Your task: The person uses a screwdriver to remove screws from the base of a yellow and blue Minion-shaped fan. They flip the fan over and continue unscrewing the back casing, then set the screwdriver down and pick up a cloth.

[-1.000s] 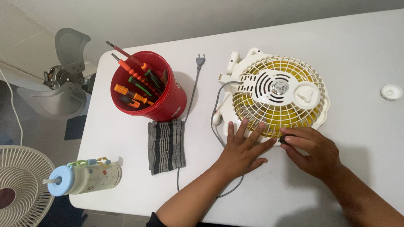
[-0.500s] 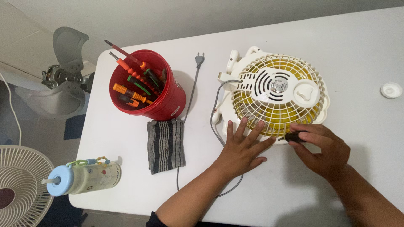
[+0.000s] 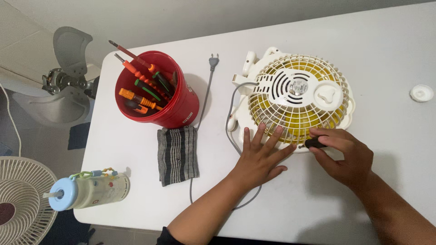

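Head view: small white fan [image 3: 297, 97] lies grille-up on the white table [image 3: 390, 50], yellow blades visible through the grille. Left hand [image 3: 260, 159] is flat, fingers spread wide, palm on the table with fingertips pressing the fan's near rim. Right hand [image 3: 345, 154] is closed around a dark-handled screwdriver [image 3: 314, 143], tip at the fan's lower rim just right of the left fingertips. Can't tell what the tip sits in.

Fan's grey power cord [image 3: 231, 136] loops off its left side, runs under the left wrist, then up the table to the plug [image 3: 213, 60] near the far edge.

Red bucket [image 3: 156, 90] stands left of the fan, packed with orange- and green-handled screwdrivers. Striped grey cloth [image 3: 178, 155] lies just in front of the bucket, cord passing beside it. Patterned bottle with blue lid [image 3: 88, 190] lies on its side at the near-left corner. Small white cap [image 3: 421, 93] sits well apart on the right of the table.

Off the table at left: a bare fan motor with grey blade [image 3: 63, 68], and a white fan grille [image 3: 18, 199] lower down.
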